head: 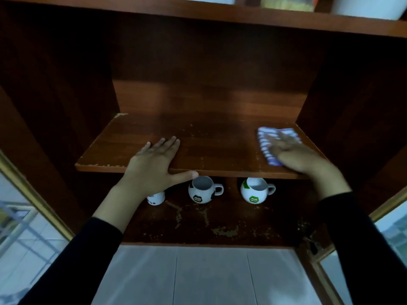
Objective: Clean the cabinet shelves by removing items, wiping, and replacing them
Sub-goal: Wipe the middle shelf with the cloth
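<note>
Under the shelf [198, 146] beside the left hand [152, 164] stand mugs [201, 190].

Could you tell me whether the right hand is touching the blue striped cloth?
Touching: the head view shows the right hand lying flat on the cloth, fingers overlapping it.

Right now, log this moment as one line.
step: wiping middle shelf | right hand: presses striped cloth | left hand: flat on same shelf | mugs: shelf below
</note>
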`<state>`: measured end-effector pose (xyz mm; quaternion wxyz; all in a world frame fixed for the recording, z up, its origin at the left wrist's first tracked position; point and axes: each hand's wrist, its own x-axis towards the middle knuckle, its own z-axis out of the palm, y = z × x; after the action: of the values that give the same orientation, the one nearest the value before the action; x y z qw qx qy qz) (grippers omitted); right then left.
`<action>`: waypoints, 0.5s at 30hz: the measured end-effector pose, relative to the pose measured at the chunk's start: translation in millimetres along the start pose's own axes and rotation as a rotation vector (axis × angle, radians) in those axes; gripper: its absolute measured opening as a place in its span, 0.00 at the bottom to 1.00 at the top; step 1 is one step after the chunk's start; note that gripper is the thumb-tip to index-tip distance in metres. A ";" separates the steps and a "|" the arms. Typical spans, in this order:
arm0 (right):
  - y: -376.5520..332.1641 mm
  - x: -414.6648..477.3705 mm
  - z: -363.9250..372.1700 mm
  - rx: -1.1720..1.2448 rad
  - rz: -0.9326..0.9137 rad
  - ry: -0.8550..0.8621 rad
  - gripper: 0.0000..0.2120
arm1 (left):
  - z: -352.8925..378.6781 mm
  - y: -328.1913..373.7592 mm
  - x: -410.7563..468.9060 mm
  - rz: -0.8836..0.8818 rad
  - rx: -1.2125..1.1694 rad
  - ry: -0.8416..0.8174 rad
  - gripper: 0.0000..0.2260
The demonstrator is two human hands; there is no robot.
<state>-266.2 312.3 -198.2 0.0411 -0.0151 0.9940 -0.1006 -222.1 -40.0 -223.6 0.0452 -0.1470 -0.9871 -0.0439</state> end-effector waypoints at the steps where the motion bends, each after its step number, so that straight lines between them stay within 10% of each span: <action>1: 13.5 7.1 -5.2 0.001 0.088 0.008 0.25 | 1.1 0.0 0.4 0.002 0.011 0.007 0.56; 7: -22.3 68.3 -6.1 -0.035 0.178 0.001 0.26 | 5.3 -1.3 2.4 0.010 0.045 0.019 0.55; 15: -153.3 25.4 27.9 -0.079 -0.391 -0.100 0.24 | 8.0 -3.4 3.0 0.011 0.015 0.060 0.54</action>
<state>-285.8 155.7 -196.6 0.0693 -0.2142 0.9720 -0.0669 -226.6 -41.6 -231.6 0.0760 -0.1505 -0.9849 -0.0405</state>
